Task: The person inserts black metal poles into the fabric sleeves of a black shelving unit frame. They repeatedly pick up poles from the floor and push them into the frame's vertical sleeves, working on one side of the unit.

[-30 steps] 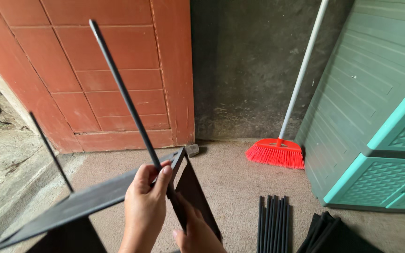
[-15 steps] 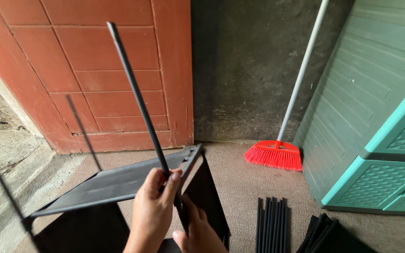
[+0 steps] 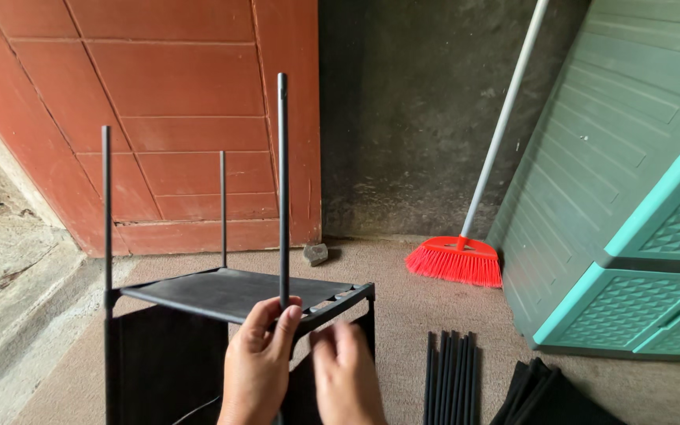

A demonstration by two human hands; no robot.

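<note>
Rack on the floor, both hands on it

Left hand (image 3: 260,364) fingers wrapped around near pole (image 3: 282,189); right hand (image 3: 345,374) fingers curled at shelf (image 3: 222,293) edge, blurry.

no packages, no labels, no signs, no screens anywhere in view

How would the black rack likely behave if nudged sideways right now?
The black rack probably wobbles: thin poles, fabric-looking panels. It seems light, since the left hand alone grips one upright pole. The bare poles above would likely sway.
</note>
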